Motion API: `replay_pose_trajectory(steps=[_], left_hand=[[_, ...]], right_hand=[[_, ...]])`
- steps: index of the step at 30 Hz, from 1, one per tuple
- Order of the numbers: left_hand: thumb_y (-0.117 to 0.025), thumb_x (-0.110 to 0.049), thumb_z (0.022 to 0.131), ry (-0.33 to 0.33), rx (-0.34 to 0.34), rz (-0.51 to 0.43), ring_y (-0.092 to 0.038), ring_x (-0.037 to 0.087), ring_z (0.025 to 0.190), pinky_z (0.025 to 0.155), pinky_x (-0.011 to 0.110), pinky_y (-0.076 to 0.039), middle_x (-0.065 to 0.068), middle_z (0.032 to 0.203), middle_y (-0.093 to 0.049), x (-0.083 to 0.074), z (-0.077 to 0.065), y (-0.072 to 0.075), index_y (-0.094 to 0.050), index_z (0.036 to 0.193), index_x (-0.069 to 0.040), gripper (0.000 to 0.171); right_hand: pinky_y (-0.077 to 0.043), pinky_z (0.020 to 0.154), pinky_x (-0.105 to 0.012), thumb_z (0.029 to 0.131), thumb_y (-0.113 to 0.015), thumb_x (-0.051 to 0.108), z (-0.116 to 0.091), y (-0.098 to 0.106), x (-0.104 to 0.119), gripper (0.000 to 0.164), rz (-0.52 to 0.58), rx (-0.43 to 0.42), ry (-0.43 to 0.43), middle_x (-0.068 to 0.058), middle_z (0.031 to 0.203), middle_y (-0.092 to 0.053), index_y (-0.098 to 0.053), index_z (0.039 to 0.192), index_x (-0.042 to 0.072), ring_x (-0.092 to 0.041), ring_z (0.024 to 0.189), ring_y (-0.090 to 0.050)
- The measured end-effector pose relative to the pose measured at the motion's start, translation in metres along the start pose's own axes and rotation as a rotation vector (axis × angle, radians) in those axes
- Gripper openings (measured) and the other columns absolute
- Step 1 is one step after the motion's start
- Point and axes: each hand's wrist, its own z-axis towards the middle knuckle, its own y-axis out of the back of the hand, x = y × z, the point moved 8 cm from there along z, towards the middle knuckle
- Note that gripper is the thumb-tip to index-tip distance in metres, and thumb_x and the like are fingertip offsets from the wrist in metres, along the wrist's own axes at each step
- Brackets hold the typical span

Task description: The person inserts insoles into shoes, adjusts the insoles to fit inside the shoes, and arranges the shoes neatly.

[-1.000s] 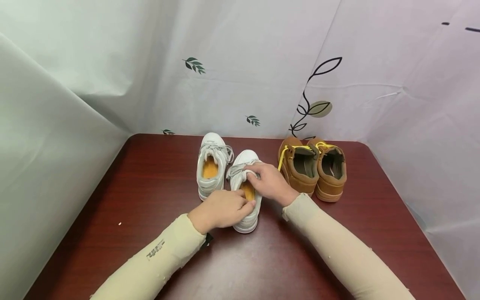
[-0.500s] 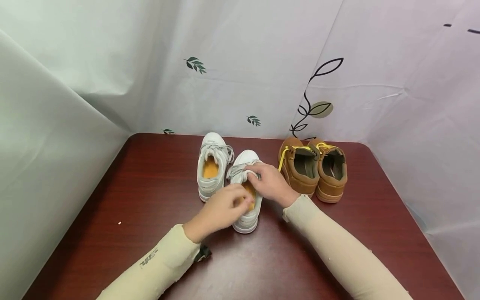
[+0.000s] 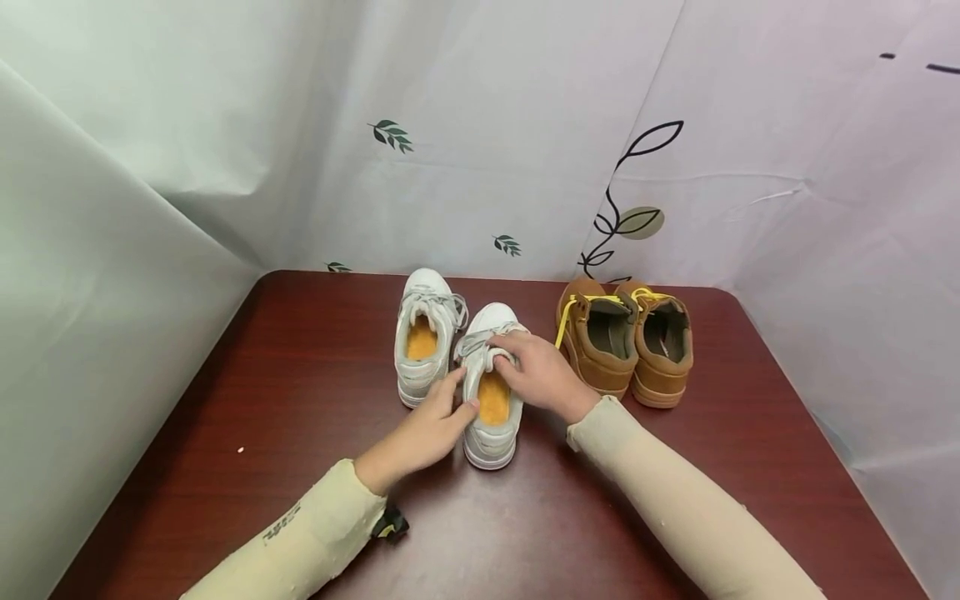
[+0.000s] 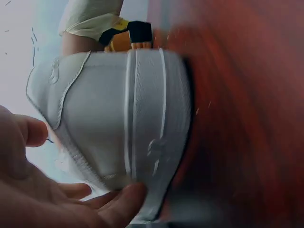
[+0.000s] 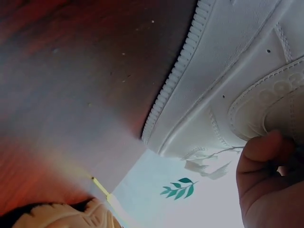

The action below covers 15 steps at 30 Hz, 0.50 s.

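A white sneaker (image 3: 489,450) with grey laces stands upright on the table, toe toward the curtain, an orange-yellow insole (image 3: 493,402) inside. My right hand (image 3: 542,373) pinches its tongue and collar at the front of the opening, also seen in the right wrist view. My left hand (image 3: 422,433) is at the shoe's left side, its fingers fairly straight and touching the side wall, the thumb by the rim. In the left wrist view the sneaker's heel and side (image 4: 107,118) fill the middle. The matching white sneaker (image 3: 426,283) stands just left, also with an orange-yellow insole.
Two brown shoes (image 3: 660,379) with yellow laces stand together at the back right of the dark red table (image 3: 315,358). A white curtain (image 3: 465,192) with leaf prints rises behind the table. A small white speck (image 3: 241,450) lies at the left.
My left hand has come out of the sneaker's opening and moved left to its outer side, its fingers straightening. The insole shows more fully. My right hand keeps its hold at the tongue.
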Motion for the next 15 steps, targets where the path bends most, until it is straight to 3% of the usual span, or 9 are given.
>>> replay_pose_trajectory(steps=[4,8,12,15], left_hand=[[-0.044,-0.022,0.107,0.062,0.056,-0.069,-0.030,0.046,0.147,0.123,0.065,-0.024,0.038,0.159,-0.031,0.007,0.000,-0.008,-0.023,0.153,0.010,0.061],[-0.038,-0.026,0.109,0.131,0.061,-0.191,-0.031,0.046,0.146,0.122,0.065,-0.026,0.036,0.160,-0.030,0.015,0.001,-0.012,-0.021,0.155,0.008,0.060],[-0.031,-0.029,0.111,0.202,0.082,-0.369,-0.040,0.048,0.141,0.118,0.065,-0.034,0.035,0.159,-0.033,0.025,0.002,-0.018,-0.017,0.156,0.007,0.059],[-0.029,-0.029,0.111,0.228,0.085,-0.452,-0.044,0.049,0.138,0.116,0.065,-0.038,0.036,0.157,-0.035,0.030,0.003,-0.019,-0.016,0.156,0.007,0.059]], right_hand=[[-0.054,0.103,-0.050,0.094,-0.059,0.022,-0.004,-0.002,0.005,0.042,-0.071,0.034,0.041,-0.014,0.128,-0.072,-0.063,0.133,0.007,-0.027,0.119,-0.065],[-0.054,0.104,-0.050,0.094,-0.062,0.027,-0.012,0.003,0.012,0.048,-0.126,0.037,0.068,-0.014,0.134,-0.066,-0.059,0.138,0.008,-0.029,0.121,-0.062],[-0.057,0.091,-0.050,0.090,-0.066,0.028,-0.023,0.019,0.028,0.042,-0.200,-0.090,0.103,-0.015,0.125,-0.066,-0.064,0.128,0.010,-0.032,0.105,-0.062],[-0.056,0.084,-0.049,0.088,-0.067,0.027,-0.034,0.029,0.045,0.032,-0.198,-0.187,0.151,-0.015,0.116,-0.069,-0.070,0.114,0.009,-0.032,0.096,-0.060]])
